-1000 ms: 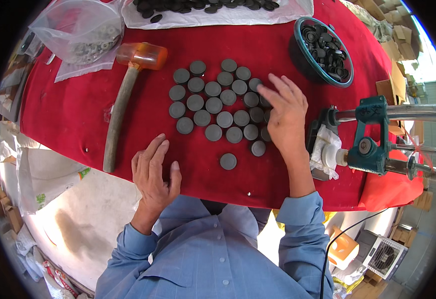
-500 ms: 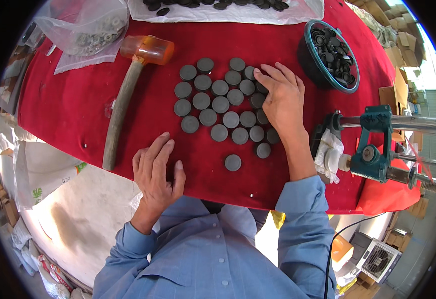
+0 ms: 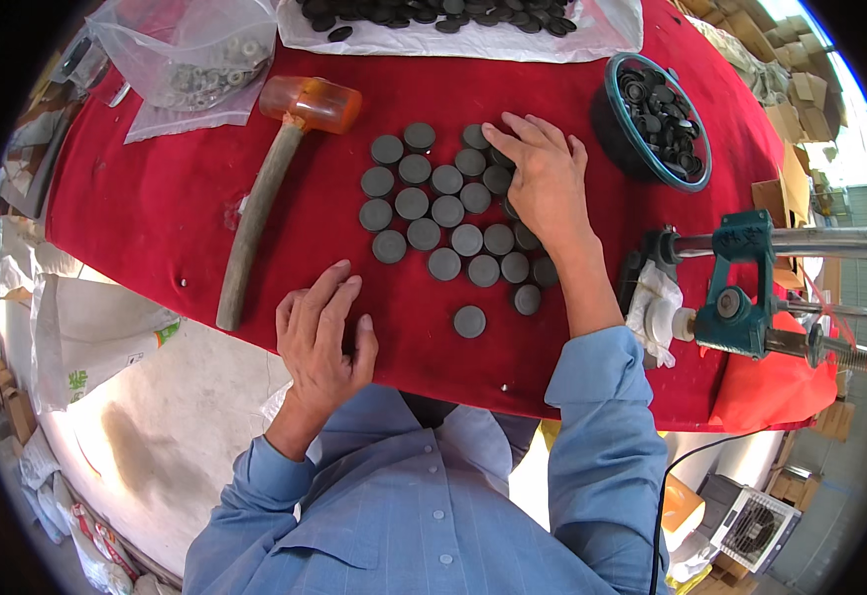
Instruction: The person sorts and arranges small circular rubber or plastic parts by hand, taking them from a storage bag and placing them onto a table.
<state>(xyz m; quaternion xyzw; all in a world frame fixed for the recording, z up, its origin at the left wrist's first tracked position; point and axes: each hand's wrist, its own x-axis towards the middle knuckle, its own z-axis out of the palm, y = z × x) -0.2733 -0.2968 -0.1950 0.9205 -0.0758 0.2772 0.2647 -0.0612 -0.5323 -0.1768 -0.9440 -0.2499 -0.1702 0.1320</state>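
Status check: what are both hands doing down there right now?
Right hand flat on dark round discs. Left hand resting empty on red cloth. Mallet lies clear.

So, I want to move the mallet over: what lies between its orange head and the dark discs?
In the head view, only bare red cloth lies between the mallet head and the nearest dark discs.

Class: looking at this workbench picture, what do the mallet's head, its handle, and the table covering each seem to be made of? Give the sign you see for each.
Mallet head: likely hard plastic or resin, because it is translucent orange and glossy. Handle: probably wood, a rough, dull grey-brown, slightly bent stick. Table covering: red cloth, perhaps felt or velvet; matte, with soft shading. The left hand rests flat on it.
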